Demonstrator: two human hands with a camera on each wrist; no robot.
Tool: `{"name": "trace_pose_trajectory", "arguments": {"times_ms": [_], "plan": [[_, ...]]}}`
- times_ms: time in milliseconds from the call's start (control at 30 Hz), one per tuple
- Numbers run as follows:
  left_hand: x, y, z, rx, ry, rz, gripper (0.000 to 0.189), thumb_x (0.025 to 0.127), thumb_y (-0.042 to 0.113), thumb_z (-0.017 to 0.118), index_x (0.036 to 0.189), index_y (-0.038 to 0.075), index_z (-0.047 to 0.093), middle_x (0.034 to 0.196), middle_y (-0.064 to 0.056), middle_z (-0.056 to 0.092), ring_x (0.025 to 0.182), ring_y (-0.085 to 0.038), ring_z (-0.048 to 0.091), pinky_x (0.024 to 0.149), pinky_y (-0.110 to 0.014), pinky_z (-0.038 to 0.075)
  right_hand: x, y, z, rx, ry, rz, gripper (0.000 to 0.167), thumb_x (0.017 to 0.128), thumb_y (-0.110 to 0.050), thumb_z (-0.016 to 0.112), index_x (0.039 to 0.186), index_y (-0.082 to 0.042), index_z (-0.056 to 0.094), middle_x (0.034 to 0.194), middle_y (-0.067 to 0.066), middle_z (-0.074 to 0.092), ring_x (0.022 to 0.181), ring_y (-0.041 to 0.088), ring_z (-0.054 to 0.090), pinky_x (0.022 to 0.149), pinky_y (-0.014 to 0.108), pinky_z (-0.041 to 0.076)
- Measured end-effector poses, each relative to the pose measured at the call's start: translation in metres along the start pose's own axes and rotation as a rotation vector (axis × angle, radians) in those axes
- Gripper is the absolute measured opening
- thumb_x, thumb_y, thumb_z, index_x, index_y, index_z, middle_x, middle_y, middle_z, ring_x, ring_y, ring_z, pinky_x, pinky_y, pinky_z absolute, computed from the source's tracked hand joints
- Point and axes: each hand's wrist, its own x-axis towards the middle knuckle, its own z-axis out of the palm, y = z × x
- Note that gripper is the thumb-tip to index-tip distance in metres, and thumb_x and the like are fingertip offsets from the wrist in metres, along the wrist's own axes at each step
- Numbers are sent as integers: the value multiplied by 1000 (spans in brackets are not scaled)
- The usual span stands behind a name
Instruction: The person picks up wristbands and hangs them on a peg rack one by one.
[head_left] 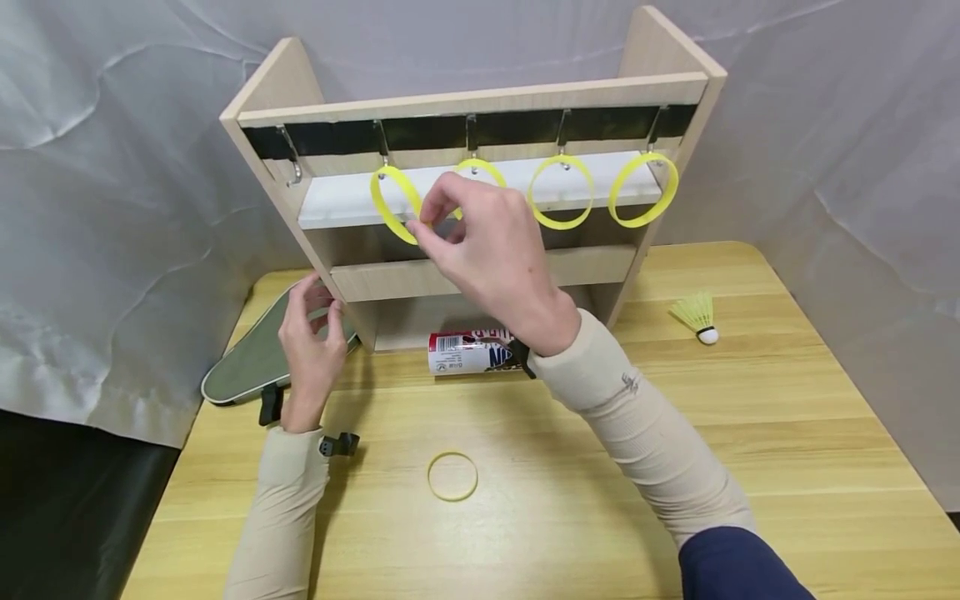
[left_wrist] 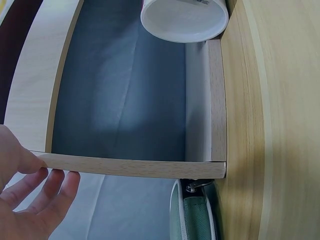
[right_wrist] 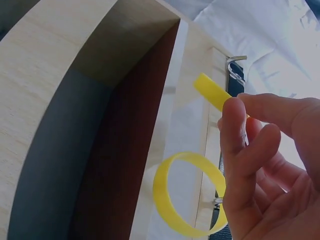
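Observation:
My right hand [head_left: 495,242] pinches a yellow ring [right_wrist: 212,92] between thumb and forefinger, up at the second hook from the left on a wooden shelf unit [head_left: 397,281]. This ring's top meets the hook. More yellow rings hang from the hooks to its right, one partly hidden behind my hand; the rightmost ring [head_left: 630,222] is fully visible. The leftmost hook [head_left: 296,171] is bare. Lower down, my left hand [head_left: 311,342] grips the edge of the unit's left side panel [left_wrist: 135,167], thumb on one face and fingers on the other.
A thin yellow ring [head_left: 452,499] lies on the table in front. A printed tube [head_left: 457,354] lies at the unit's bottom opening. On the left is a green racket-shaped case [head_left: 247,367]; a yellow shuttlecock [head_left: 696,315] rests on the right. Grey cloth hangs behind.

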Motion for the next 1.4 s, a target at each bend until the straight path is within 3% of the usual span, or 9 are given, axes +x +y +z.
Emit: {"name": "trace_pose_trajectory", "arguments": {"times_ms": [133,367,667,1200,1400], "plan": [[-1,0,1,-14,15,-3,41,104,-5,63,146,-4,61,116,-28,72,103,-32,72,80,-6,52,2,-2,1,-20,-1,7,14,98,-18,83,96,-7,76,94,3,82,73,14,77,75,28,61],[-3,-1,1,-20,27,-5,41,104,-6,64,145,-2,62,115,-27,73,102,-26,72,79,-7,52,0,-1,4,-58,-70,73,14,99,-22,83,99,-10,77,94,2,83,73,13,76,71,30,59],[-4,-1,1,-17,28,-1,41,104,-6,64,145,-2,62,116,-28,72,103,-29,72,80,-6,51,-7,4,6,-66,-73,62,15,99,-23,83,100,-10,76,97,2,84,73,13,76,72,32,60],[-3,0,2,-16,35,3,41,104,-4,65,145,0,63,116,-26,73,103,-28,72,79,-6,51,-45,17,15,-29,-129,12,9,98,-18,82,96,-12,76,91,-1,82,65,9,72,68,28,58],[-1,1,3,-23,29,3,40,105,-3,65,145,0,63,116,-26,73,103,-27,73,79,-6,50,-61,31,19,26,-193,88,9,97,-15,83,97,-10,75,94,1,82,66,12,73,65,25,59]]}}
